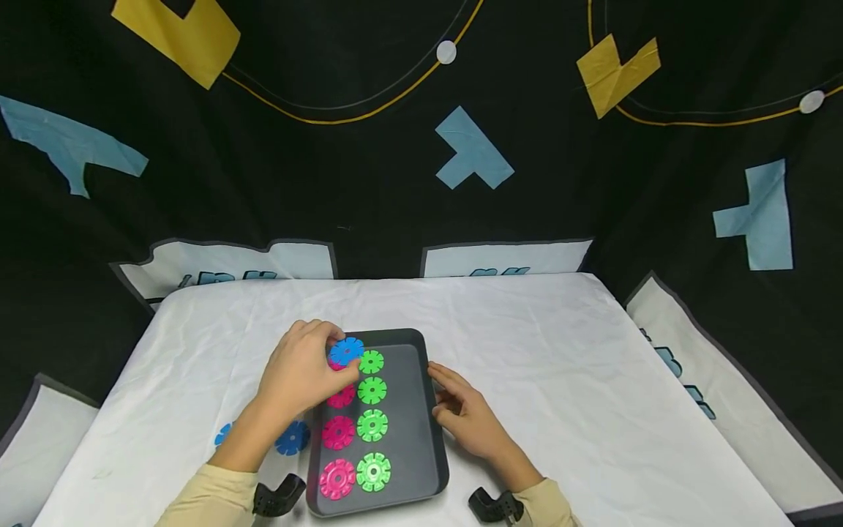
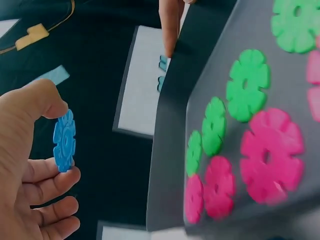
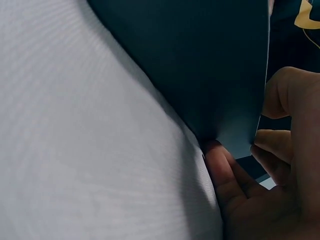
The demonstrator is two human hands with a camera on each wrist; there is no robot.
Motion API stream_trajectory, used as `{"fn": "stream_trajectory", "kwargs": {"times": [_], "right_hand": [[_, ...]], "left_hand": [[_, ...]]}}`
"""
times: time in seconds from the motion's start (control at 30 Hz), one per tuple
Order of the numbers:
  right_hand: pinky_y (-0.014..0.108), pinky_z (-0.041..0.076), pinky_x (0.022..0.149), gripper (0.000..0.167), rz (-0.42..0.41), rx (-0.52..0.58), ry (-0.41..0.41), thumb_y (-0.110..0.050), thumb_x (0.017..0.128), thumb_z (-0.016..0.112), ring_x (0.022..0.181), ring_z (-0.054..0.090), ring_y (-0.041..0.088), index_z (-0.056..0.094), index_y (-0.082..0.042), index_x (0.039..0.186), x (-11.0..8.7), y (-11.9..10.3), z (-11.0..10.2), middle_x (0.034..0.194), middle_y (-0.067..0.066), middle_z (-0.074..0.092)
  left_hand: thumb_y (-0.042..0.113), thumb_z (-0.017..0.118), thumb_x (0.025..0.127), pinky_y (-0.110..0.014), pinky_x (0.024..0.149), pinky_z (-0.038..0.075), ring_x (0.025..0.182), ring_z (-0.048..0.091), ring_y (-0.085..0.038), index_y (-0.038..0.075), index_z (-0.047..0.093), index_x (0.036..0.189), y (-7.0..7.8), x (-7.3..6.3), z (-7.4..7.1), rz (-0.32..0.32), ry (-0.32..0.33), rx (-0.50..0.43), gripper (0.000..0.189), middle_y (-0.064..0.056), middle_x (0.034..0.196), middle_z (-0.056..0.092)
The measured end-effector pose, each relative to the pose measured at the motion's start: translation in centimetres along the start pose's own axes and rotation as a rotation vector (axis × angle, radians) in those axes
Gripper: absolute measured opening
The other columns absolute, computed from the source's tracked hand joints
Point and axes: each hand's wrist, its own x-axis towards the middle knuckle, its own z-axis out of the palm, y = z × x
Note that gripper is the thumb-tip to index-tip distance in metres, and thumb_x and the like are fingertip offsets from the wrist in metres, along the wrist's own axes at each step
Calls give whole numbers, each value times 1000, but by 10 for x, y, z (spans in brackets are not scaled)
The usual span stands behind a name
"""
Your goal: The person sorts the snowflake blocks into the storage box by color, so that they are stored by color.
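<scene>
My left hand (image 1: 304,369) pinches a blue flower-shaped disc (image 1: 347,351) between thumb and fingertips. In the head view it is over the far left of a dark grey tray (image 1: 411,439), overlapping a pink disc. The left wrist view shows the blue disc (image 2: 64,141) edge-on, its slotted rim visible. Inside the tray lie a column of pink discs (image 1: 336,479) and, to its right, a column of green discs (image 1: 373,471). My right hand (image 1: 469,417) touches the tray's right side. Its fingertips (image 3: 218,159) meet the outer wall low down, near the cloth.
On the white-covered table (image 1: 560,380), left of the tray, lie a blue disc (image 1: 293,438) and another blue disc (image 1: 223,434) partly hidden by my left forearm. Behind the table hangs a black curtain (image 1: 369,197) with blue and yellow shapes.
</scene>
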Motion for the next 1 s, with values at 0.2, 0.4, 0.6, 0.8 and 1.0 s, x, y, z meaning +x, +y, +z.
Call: {"fn": "stream_trajectory", "kwargs": {"times": [0.2, 0.4, 0.6, 0.8, 1.0], "right_hand": [[31, 52, 81, 62, 5, 9, 5, 10, 83, 58, 101, 60, 36, 43, 4, 143, 1, 0, -1, 152, 17, 37], [32, 52, 82, 63, 19, 25, -11, 8, 85, 57, 102, 60, 36, 42, -1, 145, 0, -1, -3, 152, 15, 36], [33, 51, 84, 62, 6, 35, -7, 8, 85, 56, 102, 59, 36, 41, 3, 145, 1, 0, -2, 152, 17, 36], [30, 51, 84, 63, -22, 12, -8, 3, 85, 57, 102, 59, 22, 41, 0, 146, 3, 30, 6, 153, 9, 37], [29, 51, 84, 64, -22, -7, 10, 2, 85, 58, 101, 59, 16, 43, -3, 147, 4, 42, 5, 153, 5, 37]], "left_hand": [[42, 76, 66, -35, 66, 49, 79, 53, -19, 6, 70, 90, 12, 30, 22, 127, -114, 43, 44, -1, 83, 66], [45, 73, 65, -30, 60, 46, 71, 52, -17, 11, 69, 82, 18, 50, 56, 201, -284, 142, 39, 5, 72, 60], [45, 73, 67, -35, 64, 46, 71, 50, -18, 16, 66, 75, 25, 64, 83, 239, -386, 253, 31, 5, 70, 57], [42, 77, 69, -40, 74, 47, 76, 52, -21, 14, 69, 80, 24, 66, 100, 261, -427, 375, 31, 0, 76, 62], [42, 78, 71, -42, 79, 47, 83, 54, -25, 14, 71, 85, 30, 66, 108, 316, -422, 446, 32, -1, 82, 66]]}}
